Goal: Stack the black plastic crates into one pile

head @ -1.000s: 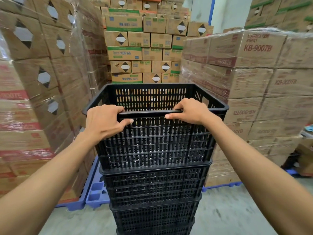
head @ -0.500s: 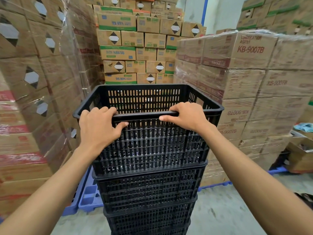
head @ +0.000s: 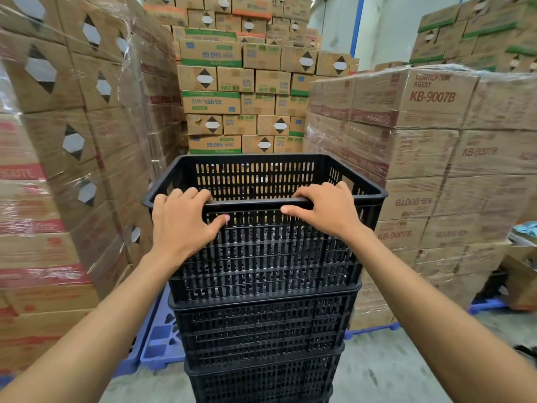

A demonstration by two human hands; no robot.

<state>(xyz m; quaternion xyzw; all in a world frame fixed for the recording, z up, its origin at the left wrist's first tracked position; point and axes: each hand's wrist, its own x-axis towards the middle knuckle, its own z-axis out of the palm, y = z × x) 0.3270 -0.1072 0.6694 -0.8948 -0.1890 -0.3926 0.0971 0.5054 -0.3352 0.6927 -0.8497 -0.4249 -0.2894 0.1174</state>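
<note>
A pile of black slotted plastic crates stands right in front of me on the concrete floor. The top crate sits nested on a second crate, with a third crate below it running out of the frame. My left hand grips the near rim of the top crate at its left, fingers curled over the edge. My right hand holds the same rim at its right. The top crate looks empty inside.
Shrink-wrapped cardboard boxes tower close on the left on blue pallets. More wrapped boxes stand at the right, and a taller box wall closes the back. Bare concrete floor lies at the lower right.
Both hands keep their hold on the top crate's rim. The view has shifted a little, with the pile sitting slightly lower and further left in it.
</note>
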